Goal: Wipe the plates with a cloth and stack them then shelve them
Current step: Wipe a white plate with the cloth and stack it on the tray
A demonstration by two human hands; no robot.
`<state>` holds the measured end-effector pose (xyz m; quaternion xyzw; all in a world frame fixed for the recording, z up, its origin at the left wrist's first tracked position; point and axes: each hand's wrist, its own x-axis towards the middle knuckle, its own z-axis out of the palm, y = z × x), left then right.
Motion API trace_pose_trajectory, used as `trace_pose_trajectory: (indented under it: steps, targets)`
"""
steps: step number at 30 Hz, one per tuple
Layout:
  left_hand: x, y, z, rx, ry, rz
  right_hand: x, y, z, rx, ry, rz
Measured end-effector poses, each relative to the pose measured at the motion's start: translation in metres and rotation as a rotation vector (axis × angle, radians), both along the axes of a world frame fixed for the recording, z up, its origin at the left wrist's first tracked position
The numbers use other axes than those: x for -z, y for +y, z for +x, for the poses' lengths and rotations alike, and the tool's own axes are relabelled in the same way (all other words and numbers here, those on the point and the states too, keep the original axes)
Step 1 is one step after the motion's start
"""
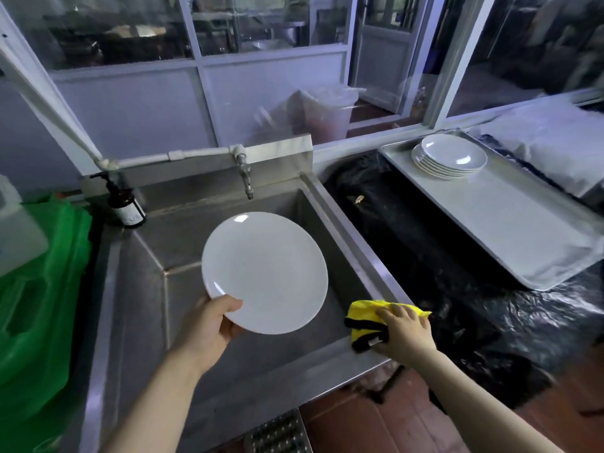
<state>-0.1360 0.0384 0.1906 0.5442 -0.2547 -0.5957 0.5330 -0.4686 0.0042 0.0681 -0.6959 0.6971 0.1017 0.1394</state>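
My left hand [209,325] grips a white plate [265,273] by its near rim and holds it face up over the steel sink [157,289]. At the sink's front right corner my right hand [403,331] rests on a yellow cloth with black trim [366,322], fingers curled over it. A stack of several white plates [449,155] sits at the far end of a white tray [510,230] on the right counter.
A tap [245,178] hangs over the sink's back wall, with a dark pump bottle [125,204] to its left. Black plastic sheeting [425,256] covers the counter between sink and tray. A green plastic bag [36,305] lies at the left. Windows run behind.
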Motion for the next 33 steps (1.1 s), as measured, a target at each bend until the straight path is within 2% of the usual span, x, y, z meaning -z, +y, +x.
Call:
trace_pose_trajectory:
  steps: [3, 6, 8, 16, 21, 33]
  targets:
    - [0.003, -0.007, 0.002, 0.040, 0.021, 0.005, -0.015, 0.000, 0.003, 0.115, -0.193, -0.127]
    - [0.005, -0.016, 0.003, 0.091, 0.061, 0.007, -0.035, -0.004, 0.013, 0.315, -0.700, -0.213]
    - [0.006, -0.023, 0.003, 0.131, 0.066, 0.004, -0.050, -0.006, 0.022, 0.432, -1.009, -0.182]
    - [0.017, -0.055, -0.018, 0.239, 0.120, 0.008, -0.080, -0.014, 0.031, 0.555, -1.508, 0.158]
    - [0.020, -0.082, -0.052, 0.302, 0.113, 0.013, -0.081, -0.043, 0.013, 0.471, -1.615, 0.211]
    - [0.021, -0.196, -0.214, 0.309, 0.120, 0.097, -0.058, -0.170, -0.134, 0.615, -1.681, 0.164]
